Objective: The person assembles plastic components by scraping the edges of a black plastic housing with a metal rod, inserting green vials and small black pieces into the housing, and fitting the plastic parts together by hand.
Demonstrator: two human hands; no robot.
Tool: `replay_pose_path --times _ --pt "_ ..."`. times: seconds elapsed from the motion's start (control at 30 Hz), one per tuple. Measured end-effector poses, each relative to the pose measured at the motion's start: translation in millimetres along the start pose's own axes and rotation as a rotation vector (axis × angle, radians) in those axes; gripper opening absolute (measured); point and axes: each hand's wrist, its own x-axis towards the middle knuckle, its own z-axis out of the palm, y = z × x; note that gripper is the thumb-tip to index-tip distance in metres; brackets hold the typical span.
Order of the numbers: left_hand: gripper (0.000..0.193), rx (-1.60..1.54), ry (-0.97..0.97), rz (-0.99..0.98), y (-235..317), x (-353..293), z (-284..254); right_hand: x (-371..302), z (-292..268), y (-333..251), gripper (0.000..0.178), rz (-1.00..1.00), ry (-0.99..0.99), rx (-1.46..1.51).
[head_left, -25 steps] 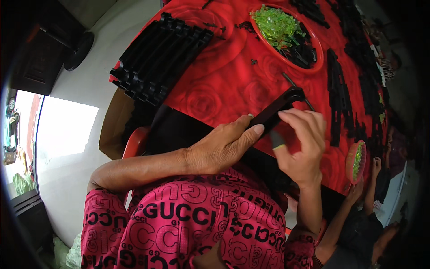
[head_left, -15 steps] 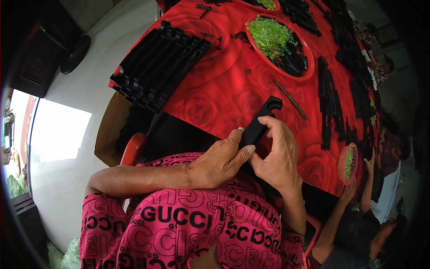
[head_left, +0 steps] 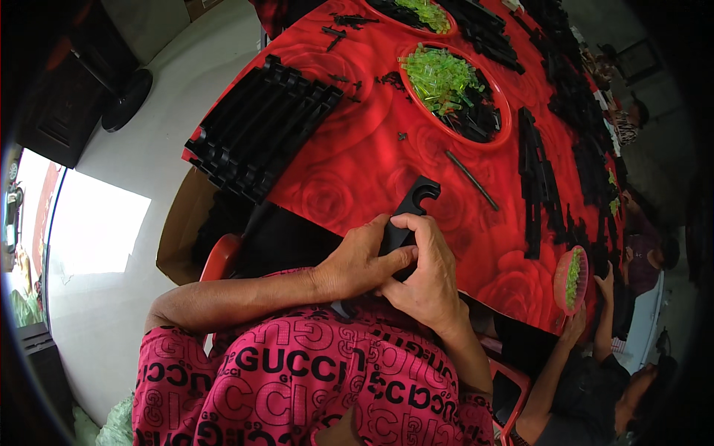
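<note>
A long black plastic piece with a hook-shaped notch at its end (head_left: 410, 202) is held between my two hands, its notched end pointing away from me over the table edge. Around its left side my left hand (head_left: 364, 256) is closed, thumb lying across the piece. On the right, my right hand (head_left: 424, 279) grips it with bent fingers and the index finger along its top. Part of the piece is hidden by both hands; a dark end shows below them near my shirt.
Similar black pieces (head_left: 264, 126) lie side by side at the table's left edge. A red bowl (head_left: 509, 123) holds green clear bits and black parts. A dark thin rod (head_left: 472, 181) lies nearer. At right, a co-worker's hand (head_left: 573, 327) is by a pink basket (head_left: 561, 286).
Both hands and the black piece have come left and closer to my body. A dark lower end now shows beneath my hands. The view has shifted slightly.
</note>
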Motion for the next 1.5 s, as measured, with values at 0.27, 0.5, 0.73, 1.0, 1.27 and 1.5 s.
replay_pose_path --times 0.27,0.5,0.73,1.0,1.27,1.5 --pt "0.061 0.125 0.039 -0.004 4.5 -9.7 4.7 -13.8 11.0 9.5 0.071 -0.025 0.064 0.085" --pt "0.059 0.083 0.037 -0.051 9.2 -16.0 9.1 -19.8 13.7 11.4 0.071 -0.085 0.103 -0.010" --pt "0.048 0.043 -0.025 -0.114 13.7 -18.7 9.1 -26.1 12.6 12.1 0.071 -0.115 0.130 -0.031" --pt "0.050 0.001 -0.021 -0.071 13.7 -18.7 9.7 -31.4 12.9 15.5 0.072 -0.122 0.133 -0.043" --pt "0.048 0.167 0.074 0.058 13.5 -17.4 12.0 -29.6 15.6 21.0 0.091 -0.006 0.084 0.020" --pt "0.048 0.134 0.024 0.014 11.8 -20.6 13.9 -26.1 13.2 15.1 0.090 -0.195 0.150 -0.087"
